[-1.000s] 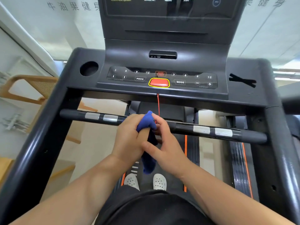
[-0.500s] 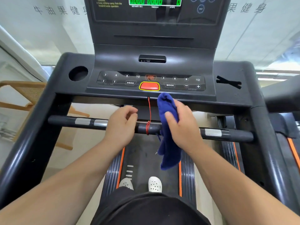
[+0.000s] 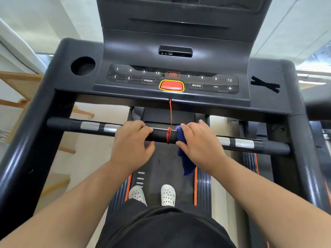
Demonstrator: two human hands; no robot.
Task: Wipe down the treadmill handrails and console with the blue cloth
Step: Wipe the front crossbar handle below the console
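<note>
A black front handrail bar with silver sensor patches runs across the treadmill below the console. My right hand grips the blue cloth wrapped over the bar just right of the middle; the cloth's loose end hangs down below the bar. My left hand grips the bare bar just left of the middle. A red safety cord drops from the console and is tied round the bar between my two hands.
Black side rails slope down on both sides. The console has a red stop button, a cup hole on the left and a black tape cross on the right. My white shoes stand on the belt. A wooden chair is at the left.
My right hand took the cloth from both hands, lifted it towards the console edge, then brought it down onto the bar. My left hand let go of the cloth and closed on the bar.
</note>
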